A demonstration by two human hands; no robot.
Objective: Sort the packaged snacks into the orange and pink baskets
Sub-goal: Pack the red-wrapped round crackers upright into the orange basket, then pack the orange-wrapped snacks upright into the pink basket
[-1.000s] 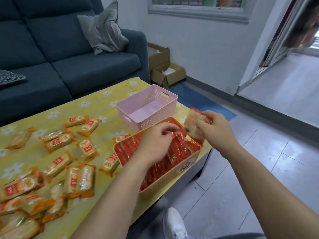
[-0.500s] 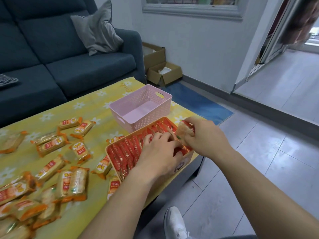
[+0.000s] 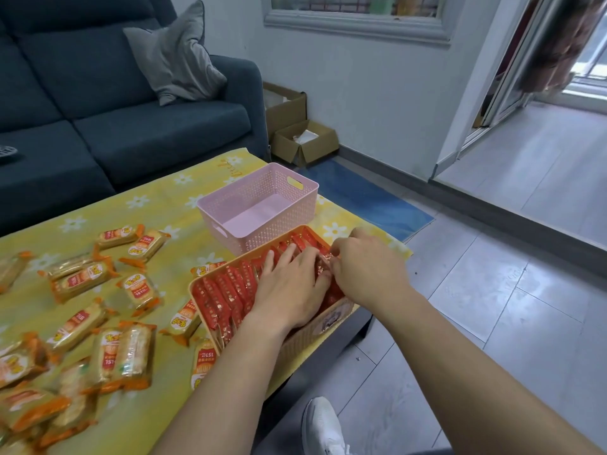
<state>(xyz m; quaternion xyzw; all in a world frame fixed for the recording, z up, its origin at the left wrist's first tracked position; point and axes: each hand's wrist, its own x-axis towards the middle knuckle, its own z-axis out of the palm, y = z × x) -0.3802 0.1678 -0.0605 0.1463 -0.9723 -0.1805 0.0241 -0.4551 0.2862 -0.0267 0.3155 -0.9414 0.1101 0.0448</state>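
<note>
1. We note orange packets (image 3: 82,277) scattered across the left of the yellow tablecloth (image 3: 157,205). Several overlap, and all lie outside both baskets.
2. The pink basket (image 3: 272,185) stands upright toward the table's far right end, its bare floor showing.
3. The orange basket (image 3: 328,323) sits just in front of it at the table's near right edge. It is packed with red packets (image 3: 223,297) standing in rows.
4. The left hand (image 3: 289,287) lies flat on those red packets, fingers straight and slightly spread, pressing down on them.
5. The right hand (image 3: 368,267) is at the basket's right end, its fingers curled down among the packets. Its own back hides the fingertips, so we cannot tell whether they pinch one.
6. Beyond the table lies a blue mat (image 3: 371,198), and below the arms a white shoe (image 3: 323,425) rests on the grey floor.
</note>
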